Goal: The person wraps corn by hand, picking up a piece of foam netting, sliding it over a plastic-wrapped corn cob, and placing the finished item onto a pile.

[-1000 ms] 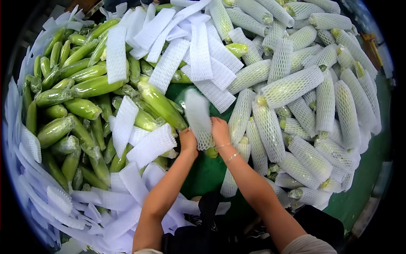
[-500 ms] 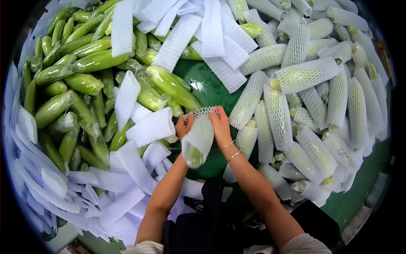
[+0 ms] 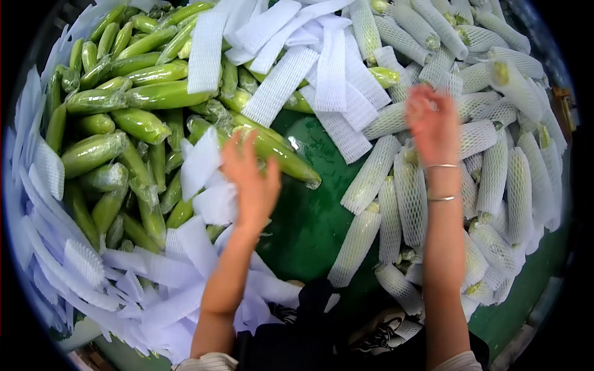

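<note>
My left hand (image 3: 250, 179) is open, fingers spread, over a long green vegetable like a zucchini (image 3: 278, 157) wrapped in clear film. White foam net sleeves (image 3: 216, 203) lie just beneath and beside that hand. My right hand (image 3: 435, 127), slightly blurred, is raised over the pile of net-sleeved vegetables (image 3: 411, 198). Its fingers are apart and loosely bent, with nothing in them. Two metal bangles circle that wrist. Beyond it, a blurred net-sleeved vegetable (image 3: 515, 83) is at the upper right of the pile.
Film-wrapped green vegetables (image 3: 148, 127) are heaped at the left. Loose foam sleeves (image 3: 331, 68) lie at the top middle, and more sleeves (image 3: 167, 290) at the lower left. Green table surface (image 3: 297, 229) shows between the heaps. Below are shoes (image 3: 377, 331).
Both hands have let go of the net-sleeved vegetable they held. My right hand has swung up and right over the sleeved pile; my left has moved left and up to the film-wrapped vegetables.
</note>
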{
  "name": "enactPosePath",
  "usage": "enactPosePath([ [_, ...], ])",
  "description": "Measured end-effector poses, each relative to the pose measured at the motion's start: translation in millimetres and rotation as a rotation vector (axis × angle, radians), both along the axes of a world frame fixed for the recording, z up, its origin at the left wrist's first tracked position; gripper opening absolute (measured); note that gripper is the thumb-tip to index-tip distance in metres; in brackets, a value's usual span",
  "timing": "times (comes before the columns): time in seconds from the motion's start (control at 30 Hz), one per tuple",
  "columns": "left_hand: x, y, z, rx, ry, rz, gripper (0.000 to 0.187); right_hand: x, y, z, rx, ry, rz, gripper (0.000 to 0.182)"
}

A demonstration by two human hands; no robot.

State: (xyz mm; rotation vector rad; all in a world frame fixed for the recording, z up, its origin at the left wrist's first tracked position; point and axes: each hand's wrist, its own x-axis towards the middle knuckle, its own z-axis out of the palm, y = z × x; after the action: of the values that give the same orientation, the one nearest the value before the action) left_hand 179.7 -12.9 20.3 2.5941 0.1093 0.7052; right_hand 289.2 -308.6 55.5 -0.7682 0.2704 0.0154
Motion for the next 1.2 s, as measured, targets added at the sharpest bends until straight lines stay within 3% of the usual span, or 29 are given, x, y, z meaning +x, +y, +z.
enactPosePath([
  [0.03,-9.9,20.5,11.5,0.06,0.066,0.022,0.053,-5.2,37.9,-2.3,-0.397,-0.006,0.036,0.036],
  [0.07,-17.8,46.4,13.5,0.204,0.142,0.1,0.055,2.2,70.5,-6.8,-0.631,0.021,0.098,0.039],
  [0.1,-30.2,73.7,-7.3,0.361,0.045,0.227,0.054,21.3,93.7,-35.9,-0.886,-0.165,0.058,0.043],
  [0.13,-39.1,93.8,-6.2,0.467,0.154,0.396,0.051,35.4,115.2,-31.2,-1.072,-0.305,0.003,0.046],
  [0.17,-49.6,107.6,-1.8,0.338,0.396,0.548,0.05,64.7,126.5,-43.9,-1.312,-0.424,-0.136,0.051],
  [0.2,-64.1,128.0,-12.9,0.384,0.35,0.493,0.05,91.6,135.4,-46.2,-1.49,-0.398,-0.279,0.056],
  [0.27,-64.6,142.0,-25.0,0.424,0.288,0.445,0.051,136.7,144.3,-51.6,-1.775,-0.115,-0.343,0.061],
  [0.3,-62.2,141.3,-22.5,0.364,0.24,0.397,0.048,154.9,142.4,-60.3,-1.771,-0.115,-0.344,0.061],
  [0.37,-57.9,136.6,-8.8,0.307,0.196,0.358,0.045,180.5,125.2,-75.4,-1.627,-0.288,-0.105,0.057],
  [0.43,-51.1,120.9,18.2,-0.251,0.301,0.247,0.03,161.9,106.0,-45.2,-1.619,-0.451,-0.157,0.054],
  [0.53,-55.3,77.5,36.8,-0.832,0.243,0.126,0.015,93.2,81.0,-27.1,-0.65,-0.171,0.233,0.038],
  [0.57,-52.5,56.2,36.5,-0.89,0.259,0.094,0.014,64.5,71.4,-28.4,-0.351,-0.115,0.368,0.036],
  [0.63,-33.0,18.9,23.2,-1.14,0.316,-0.099,0.025,-15.5,104.3,-20.4,-0.106,0.08,0.407,0.031],
  [0.7,-12.5,-8.7,-8.7,-1.341,0.353,-0.324,0.039,-64.9,116.9,-68.1,0.083,0.086,0.399,0.033],
  [0.77,-15.7,-31.4,-26.1,-1.669,0.466,-0.285,0.035,-94.8,134.4,-68.5,0.061,0.199,0.372,0.03],
  [0.83,-28.1,-37.3,-34.7,-1.573,0.515,-0.334,0.034,-117.3,139.5,-82.7,-0.219,0.157,0.351,0.029],
  [0.9,-46.2,-41.8,-55.9,-1.602,0.539,-0.231,0.034,-130.1,134.0,-80.5,-0.252,0.123,0.37,0.028],
  [0.97,-67.4,-40.8,-78.2,-1.993,0.34,-0.187,0.034,-138.8,129.3,-68.1,-0.409,-0.061,0.463,0.021],
  [1.03,-67.3,-45.3,-68.5,-1.922,0.406,-0.115,0.036,-138.3,127.2,-73.9,-0.432,-0.042,0.488,0.018],
  [1.1,-59.7,-50.0,-58.2,-2.112,0.279,-0.05,0.034,-132.2,127.3,-87.7,-0.473,-0.023,0.467,0.024],
  [1.13,-53.6,-42.1,-59.9,-1.363,0.356,-0.345,0.034,-126.1,125.9,-94.3,-0.531,0.024,0.511,0.026],
  [1.17,-47.7,-37.6,-60.7,-1.361,0.354,-0.344,0.034,-122.8,124.6,-104.7,-0.589,0.074,0.554,0.028],
  [1.2,-38.1,-34.8,-51.9,-1.579,0.545,-0.203,0.031,-129.8,131.9,-136.6,-0.356,0.085,0.455,0.03],
])
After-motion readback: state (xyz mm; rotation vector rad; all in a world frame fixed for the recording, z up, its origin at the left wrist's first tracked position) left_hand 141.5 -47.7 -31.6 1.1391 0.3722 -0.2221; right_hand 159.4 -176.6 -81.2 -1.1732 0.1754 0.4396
